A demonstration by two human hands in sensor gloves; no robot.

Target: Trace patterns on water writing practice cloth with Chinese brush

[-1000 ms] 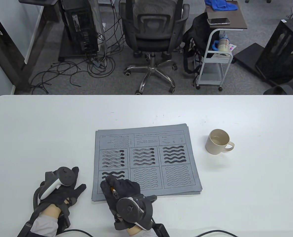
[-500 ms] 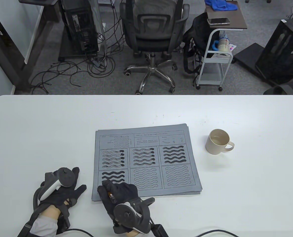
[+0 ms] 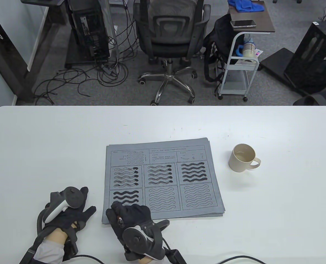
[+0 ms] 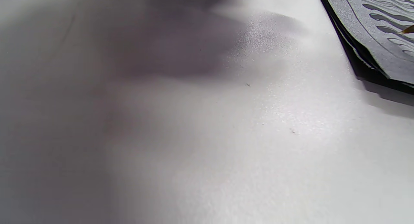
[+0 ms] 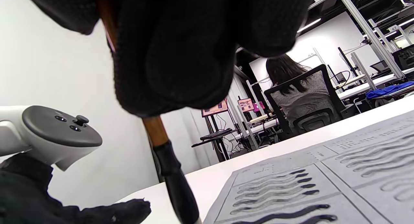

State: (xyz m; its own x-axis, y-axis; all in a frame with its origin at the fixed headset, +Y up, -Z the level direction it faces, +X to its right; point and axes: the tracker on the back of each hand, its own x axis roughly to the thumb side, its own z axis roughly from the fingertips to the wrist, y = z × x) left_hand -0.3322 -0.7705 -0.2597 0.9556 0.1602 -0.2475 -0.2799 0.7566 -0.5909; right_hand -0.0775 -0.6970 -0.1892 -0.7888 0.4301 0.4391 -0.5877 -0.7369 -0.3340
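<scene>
A grey water writing cloth (image 3: 163, 180) printed with boxes of wavy lines lies mid-table; several boxes carry dark wet strokes. My right hand (image 3: 129, 214) grips a brown Chinese brush (image 3: 120, 220) over the cloth's near left box, where the top wavy lines (image 3: 125, 195) are dark. In the right wrist view the brush (image 5: 168, 165) hangs from my gloved fingers (image 5: 174, 55), its dark ferrule pointing down beside the cloth (image 5: 307, 185). My left hand (image 3: 69, 211) rests flat on the table left of the cloth, holding nothing. The left wrist view shows bare table and the cloth's corner (image 4: 381, 39).
A beige mug (image 3: 244, 158) stands on the table right of the cloth. The white table (image 3: 55, 143) ends at its far edge before an office chair (image 3: 169, 41), cables, and a small cart (image 3: 241, 60) on the floor.
My right hand has slid toward the left and nearer the table's front edge with the brush, over the near left box. The left hand has not moved.
</scene>
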